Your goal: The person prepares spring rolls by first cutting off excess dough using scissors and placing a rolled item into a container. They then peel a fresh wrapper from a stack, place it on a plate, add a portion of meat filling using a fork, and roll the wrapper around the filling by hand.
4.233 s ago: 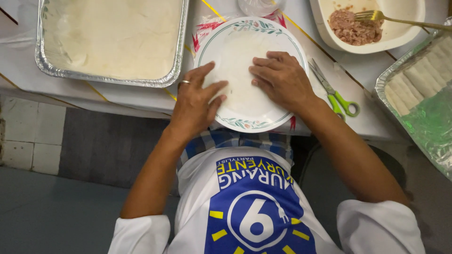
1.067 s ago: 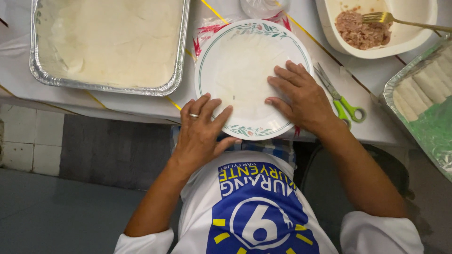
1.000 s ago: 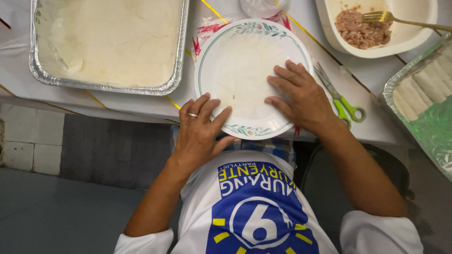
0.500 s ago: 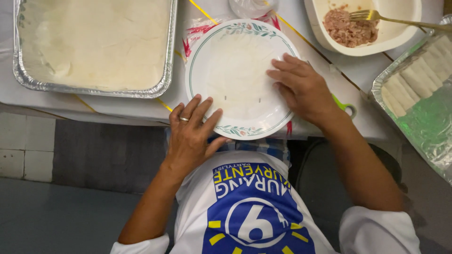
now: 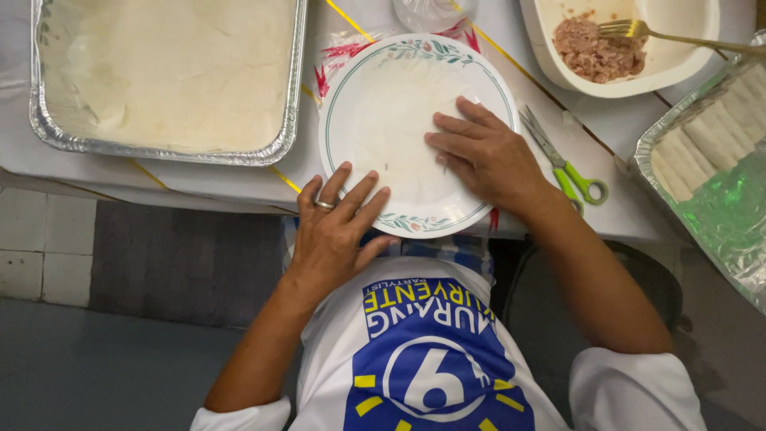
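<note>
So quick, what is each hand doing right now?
Left hand: open, fingers spread on the near rim of the plate, gripping nothing.
Right hand: open, flat on the plate, gripping nothing.

One head-worn camera looks steeply down, close over the counter [image 5: 622,128] edge, the person's chest and both forearms.

So there's a round white plate [image 5: 415,136] with a thin green ring and little flower sprigs around the rim, sitting flat on the table near its front edge, just right of the big foil tray. A thin, pale, see-through wrapper sheet [image 5: 399,132] lies flat across the middle of it, pretty hard to make out against the white. The plate's near edge slightly overhangs the table, with a clear plastic bag with red print peeking out from under its far side.
</note>
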